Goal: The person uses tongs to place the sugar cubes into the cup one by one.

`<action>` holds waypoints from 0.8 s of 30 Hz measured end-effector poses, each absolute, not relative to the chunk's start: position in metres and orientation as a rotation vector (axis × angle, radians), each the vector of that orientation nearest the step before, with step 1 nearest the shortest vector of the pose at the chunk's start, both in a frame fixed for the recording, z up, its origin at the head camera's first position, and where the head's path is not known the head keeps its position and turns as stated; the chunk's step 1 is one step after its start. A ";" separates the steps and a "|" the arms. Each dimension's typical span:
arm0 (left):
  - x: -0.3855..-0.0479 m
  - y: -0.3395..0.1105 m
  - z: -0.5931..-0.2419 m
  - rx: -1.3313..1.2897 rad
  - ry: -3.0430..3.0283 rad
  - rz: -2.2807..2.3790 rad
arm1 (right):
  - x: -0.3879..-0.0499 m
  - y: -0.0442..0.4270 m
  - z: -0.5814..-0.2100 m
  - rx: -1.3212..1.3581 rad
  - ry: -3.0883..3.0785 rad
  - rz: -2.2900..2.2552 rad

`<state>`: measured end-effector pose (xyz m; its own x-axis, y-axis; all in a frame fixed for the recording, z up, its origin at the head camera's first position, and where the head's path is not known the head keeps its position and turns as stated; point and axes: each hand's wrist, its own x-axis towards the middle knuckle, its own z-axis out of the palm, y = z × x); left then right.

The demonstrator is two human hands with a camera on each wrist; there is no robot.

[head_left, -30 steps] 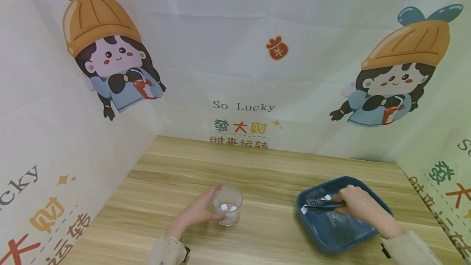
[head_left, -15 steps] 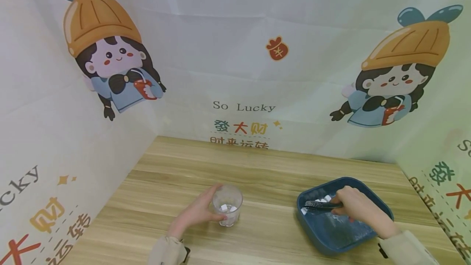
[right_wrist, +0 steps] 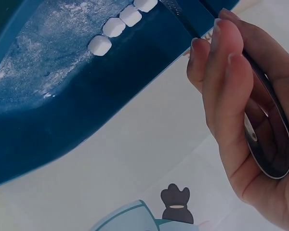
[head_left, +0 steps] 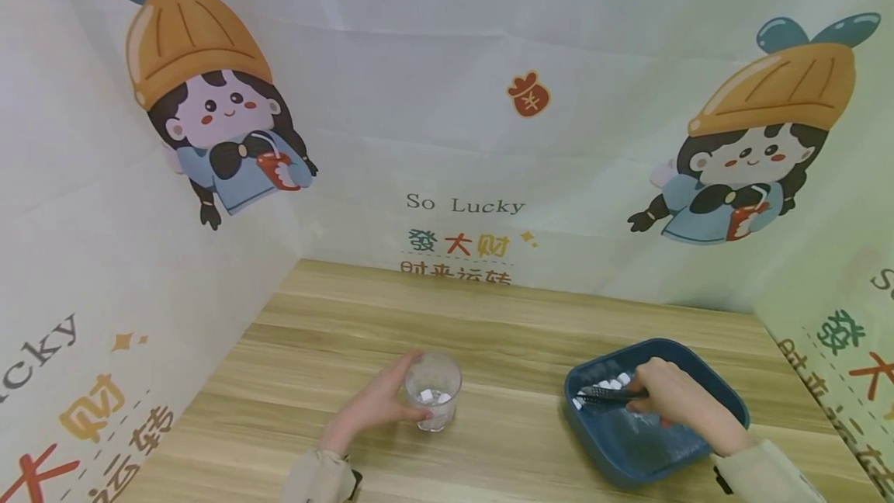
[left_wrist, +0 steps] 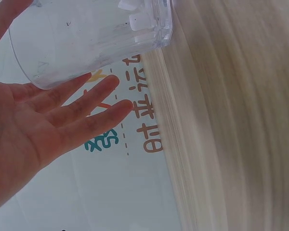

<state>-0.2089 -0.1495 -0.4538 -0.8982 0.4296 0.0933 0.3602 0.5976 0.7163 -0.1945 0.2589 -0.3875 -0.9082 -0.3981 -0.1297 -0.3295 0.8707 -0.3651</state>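
Note:
My left hand (head_left: 384,397) holds a clear glass (head_left: 433,390) that stands on the table, thumb on the near side and fingers behind. A few small white cubes (left_wrist: 142,21) lie at the bottom of the glass. In the right wrist view, my right hand (right_wrist: 250,91) grips dark metal tongs (right_wrist: 274,163) bent in a loop at the back. Their ridged tips reach down into a blue tray (head_left: 653,480), beside a row of white rounded cubes (right_wrist: 114,27) along its side. Whether a cube sits between the tips cannot be told.
Both containers stand on a wood-grain table (head_left: 517,348), the tray to the right of the glass. White powdery residue (right_wrist: 53,62) covers part of the tray floor. A printed cloth (head_left: 447,115) with cartoon figures hangs round the back and sides.
My right hand and the tongs have shifted slightly within the tray, and more white cubes now show along its left side. The left hand and the glass have stayed in place.

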 end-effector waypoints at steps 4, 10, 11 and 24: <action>-0.211 -0.150 -0.456 0.668 2.727 1.189 | -0.194 0.258 -0.388 -0.553 2.853 -0.487; -0.211 -0.150 -0.457 0.676 2.734 1.187 | -0.193 0.259 -0.386 -0.579 2.855 -0.480; -0.211 -0.149 -0.457 0.679 2.734 1.188 | -0.193 0.260 -0.386 -0.587 2.855 -0.475; -0.210 -0.149 -0.456 0.685 2.750 1.179 | -0.184 0.274 -0.385 -0.658 2.855 -0.539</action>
